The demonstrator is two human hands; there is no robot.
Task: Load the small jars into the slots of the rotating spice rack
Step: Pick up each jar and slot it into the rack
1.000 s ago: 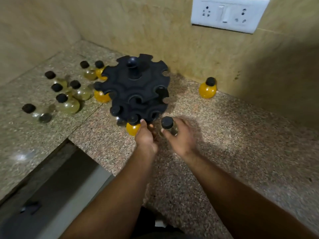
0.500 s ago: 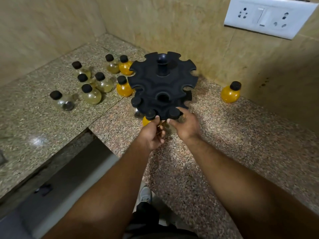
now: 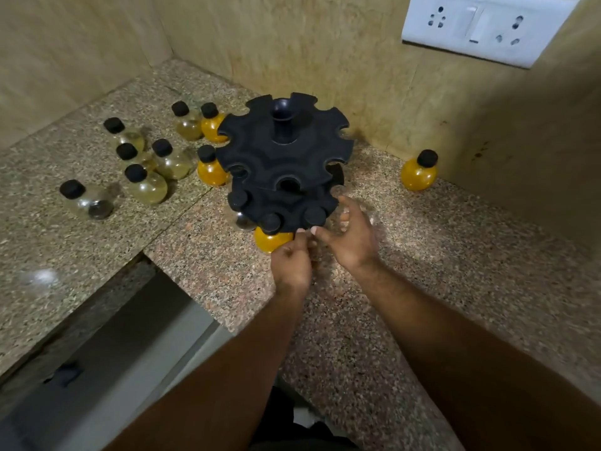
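The black two-tier spice rack (image 3: 283, 148) stands mid-counter. Its lower tier holds three black-capped jars at the front: a clear one (image 3: 243, 219) on the left, an orange one (image 3: 272, 239) in the middle, and one whose cap (image 3: 314, 216) shows on the right. My left hand (image 3: 292, 263) pinches the lower tier's rim between the last two. My right hand (image 3: 350, 242) hovers just right of that rim, fingers spread, holding nothing. Several loose jars (image 3: 148, 187) stand left of the rack. One orange jar (image 3: 419, 172) stands by the right wall.
Tiled walls close the corner behind the rack, with a white socket plate (image 3: 487, 27) high on the right. The granite counter (image 3: 455, 262) drops away at a cut-out (image 3: 130, 323) at lower left. A clear jar (image 3: 87, 203) sits farthest left.
My right hand slid the jar it held into the front right slot of the lower tier and let go. My left hand stayed at the rim.
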